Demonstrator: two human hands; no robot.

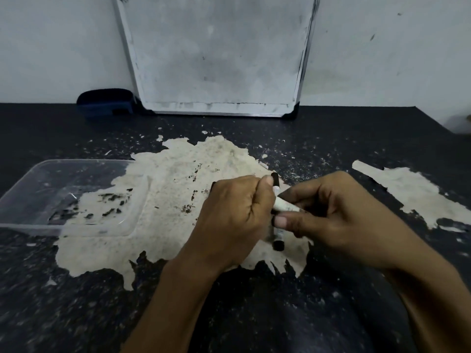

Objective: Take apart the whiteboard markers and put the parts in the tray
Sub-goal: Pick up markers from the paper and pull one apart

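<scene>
While both of our hands met over the worn pale patch of the desk, we had the left hand closed in a fist-like grip around a whiteboard marker, its black cap sticking out above our thumb. Our right hand pinched the white barrel of that same marker between thumb and fingertips, so both grips were pressed onto it, not spread. We held the marker tilted, cap end away from us, just above the desk. A second marker lay on the desk right under our hands, mostly hidden; only its dark end showed near our right thumb. We could not tell if it was whole or a part.

The clear plastic tray sat on the desk to our left, well apart from the hands. We saw no marker parts in it, only the peeled desk surface showing through its bottom. A whiteboard leaned upright against the wall at the back of the desk, smudged grey. A dark blue eraser sat just beside its lower left corner, touching or nearly touching; we could not tell which. Another peeled pale strip ran across the desk to our right.
</scene>
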